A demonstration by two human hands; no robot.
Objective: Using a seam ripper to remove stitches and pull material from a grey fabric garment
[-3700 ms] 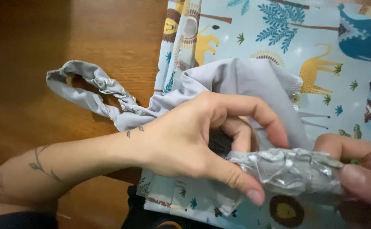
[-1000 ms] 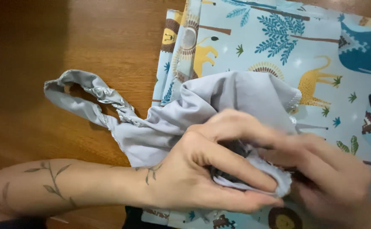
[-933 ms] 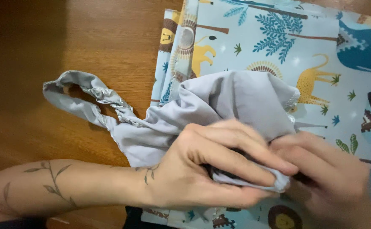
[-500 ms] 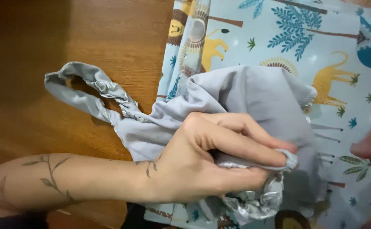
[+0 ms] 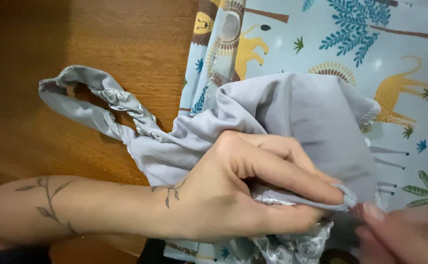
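Brown polished wood forms the table [image 5: 101,44], and over its right half lies a pale blue printed cloth [image 5: 400,54] with lions, giraffes and leafy trees. On that cloth, near the viewer, the left hand [image 5: 233,195] is closed in a pinch: thumb and forefinger press together on the hemmed edge of a grey garment [image 5: 297,112], the other fingers curled under. A small leaf tattoo marks the wrist, and a longer vine runs along the forearm. At the near right corner the right hand [image 5: 405,234] comes in blurred, its fingertips touching the same hem just beside the left thumb; whether it actually grips the fabric cannot be told. Under the left palm, shiny gathered trim of the garment bunches up. The garment's body rises in soft folds just beyond the knuckles, resting on the printed cloth. Its looped strap [image 5: 91,100], ruched with elastic, trails off to the far left onto bare wood.
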